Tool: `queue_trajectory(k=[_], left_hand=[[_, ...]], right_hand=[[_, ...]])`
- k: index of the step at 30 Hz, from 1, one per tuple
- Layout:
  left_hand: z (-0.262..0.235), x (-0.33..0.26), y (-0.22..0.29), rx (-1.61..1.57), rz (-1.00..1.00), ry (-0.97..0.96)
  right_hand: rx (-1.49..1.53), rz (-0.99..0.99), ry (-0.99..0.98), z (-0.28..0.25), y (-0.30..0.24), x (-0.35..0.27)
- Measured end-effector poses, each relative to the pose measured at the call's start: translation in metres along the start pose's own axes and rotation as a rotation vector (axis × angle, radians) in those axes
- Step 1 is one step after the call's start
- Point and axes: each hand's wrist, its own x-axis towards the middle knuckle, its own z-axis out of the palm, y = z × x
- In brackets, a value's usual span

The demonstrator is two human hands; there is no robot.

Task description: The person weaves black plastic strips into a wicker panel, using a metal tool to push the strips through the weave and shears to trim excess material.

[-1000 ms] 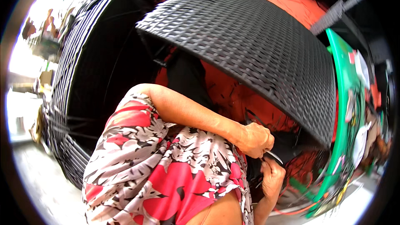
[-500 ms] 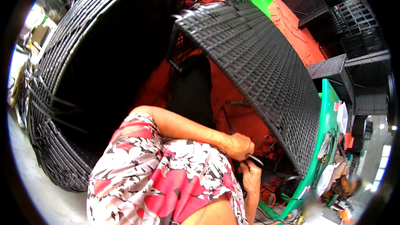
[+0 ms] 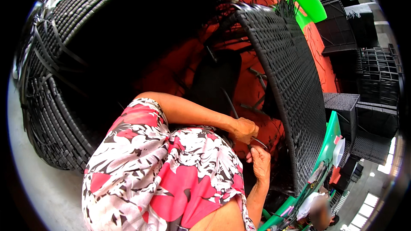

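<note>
My left hand (image 3: 245,131) is closed around a thin dark strip (image 3: 231,103), which looks like plastic rattan. One length of it runs up past the wrist and a short bit (image 3: 259,142) comes out toward my right hand. Just below, my right hand (image 3: 260,162) is curled with its fingertips close to that short bit; whether it grips the strip is hard to make out. Both hands are beside the lower edge of a black woven wicker panel (image 3: 287,72), which slants down on the right.
A large bundle of black wicker rows (image 3: 47,119) curves along the left. Red sheeting (image 3: 171,77) with loose strips lies beyond my arms. A green chair (image 3: 310,4) stands far right, and a green plastic piece (image 3: 330,134) near right. Black woven furniture (image 3: 376,141) is stacked behind.
The view has shifted, so the wicker panel appears more upright and further right. My hands stay close together on the strip, and more of its length shows above my left hand.
</note>
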Motion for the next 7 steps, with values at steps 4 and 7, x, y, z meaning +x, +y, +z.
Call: queue_trajectory(k=[4, 7], left_hand=[[-0.001, 0.017, -0.025, -0.074, 0.062, -0.1], [-0.016, 0.006, -0.027, 0.153, -0.008, 0.059]], right_hand=[[-0.189, -0.065, -0.048, -0.009, -0.011, 0.019], [-0.168, -0.02, -0.07, -0.028, 0.009, 0.031]])
